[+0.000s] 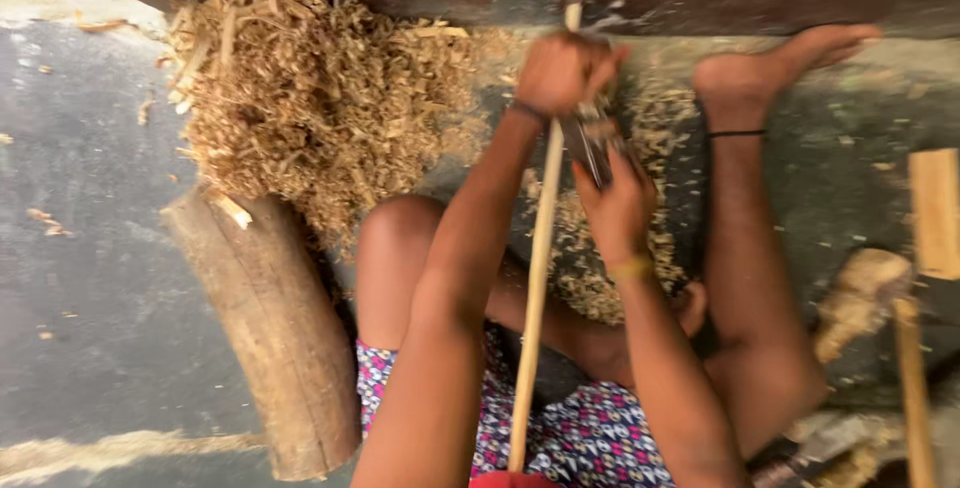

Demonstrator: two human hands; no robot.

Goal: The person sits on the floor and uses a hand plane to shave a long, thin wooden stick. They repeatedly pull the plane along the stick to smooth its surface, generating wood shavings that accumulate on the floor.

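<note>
I sit on the floor with a long pale wooden stick (537,278) running from my lap up toward the wall. My left hand (562,70) is closed around the stick near its far end. My right hand (618,203) grips a dark metal blade tool (590,140) pressed against the stick just below the left hand. The frame is motion-blurred, so the tool's exact shape is unclear. My right foot (770,73) rests against the wall base beside the hands.
A big heap of wood shavings (320,98) lies at the upper left, with more shavings (600,258) under the stick. A thick log (275,328) lies beside my left knee. Pale wood pieces (935,210) and a mallet-like wooden tool (880,318) sit at the right.
</note>
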